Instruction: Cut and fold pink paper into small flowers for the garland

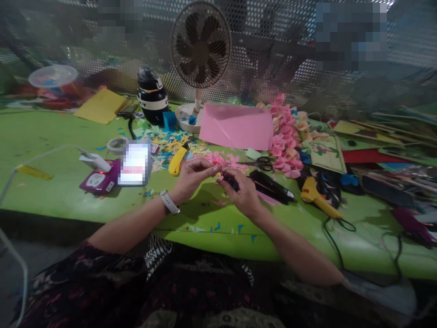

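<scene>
Desk [37, 155] seen from the head camera, left to right. A charger [95, 161] is plugged into a purple socket block [97, 182], with a phone [134, 164] just beside it; a tape roll [116, 146] and a bottle [152, 98] lie and stand beyond. Cut scraps [160, 157] spread toward a yellow cutter [177, 160]. The left hand [195, 177], narrowed to a pinch of thumb and forefinger, meets the right near the middle; what lies in this pinch cannot be told. Pink paper flowers [218, 158] rest just beyond the fingertips, in front of a pink sheet [235, 125]. The right hand [241, 187] is curled narrow and appears to hold a small dark piece [230, 181], largely hidden, between the fingers. Judged by size, this piece should be light; its stiffness cannot be told, and a fingertip grip at its edges would suit it. The flowers should be light, soft and easily creased, best pinched at the base rather than by the petals. Farther right, scissors [264, 163] lie behind a black stapler [271, 187], near a flower heap [285, 141]; a yellow glue gun [319, 198] lies beyond the stapler.
</scene>
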`<state>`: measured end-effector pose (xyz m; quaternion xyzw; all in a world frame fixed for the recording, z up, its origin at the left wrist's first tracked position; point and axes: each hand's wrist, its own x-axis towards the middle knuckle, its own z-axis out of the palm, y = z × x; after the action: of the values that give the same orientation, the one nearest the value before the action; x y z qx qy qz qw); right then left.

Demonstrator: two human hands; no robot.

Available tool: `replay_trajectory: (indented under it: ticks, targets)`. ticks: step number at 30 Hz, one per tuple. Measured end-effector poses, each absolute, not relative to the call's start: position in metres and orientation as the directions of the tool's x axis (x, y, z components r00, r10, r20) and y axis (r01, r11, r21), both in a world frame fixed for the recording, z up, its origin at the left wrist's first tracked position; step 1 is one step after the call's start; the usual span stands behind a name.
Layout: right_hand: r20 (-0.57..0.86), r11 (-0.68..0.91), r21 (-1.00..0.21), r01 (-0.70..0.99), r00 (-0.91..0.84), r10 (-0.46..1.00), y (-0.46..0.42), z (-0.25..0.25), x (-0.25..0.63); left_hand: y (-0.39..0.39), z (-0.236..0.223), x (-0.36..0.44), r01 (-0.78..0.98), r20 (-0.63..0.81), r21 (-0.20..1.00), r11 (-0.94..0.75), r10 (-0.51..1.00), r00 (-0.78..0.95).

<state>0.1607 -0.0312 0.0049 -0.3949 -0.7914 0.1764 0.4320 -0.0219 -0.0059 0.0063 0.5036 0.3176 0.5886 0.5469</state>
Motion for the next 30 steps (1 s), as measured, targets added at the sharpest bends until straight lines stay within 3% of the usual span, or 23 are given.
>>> replay_trajectory:
  ticks: [12,25,30]
  targets:
    - [0.493,0.596,-0.677,0.432,-0.335,0.803,-0.0297,0.0064,0.1629,-0.0064,0.0042,-0.0211,-0.331,0.292,0.913,-0.237,0.948,0.125]
    - [0.566,0.652,-0.594,0.471,-0.331,0.755,-0.0302,0.0058,0.1621,-0.0053,0.0022,-0.0220,-0.271,0.382,0.900,-0.341,0.917,0.116]
    - [0.536,0.632,-0.618,0.468,-0.337,0.774,-0.0316,0.0053,0.1617,-0.0040,0.0000,-0.0220,-0.268,0.385,0.900,-0.345,0.916,0.113]
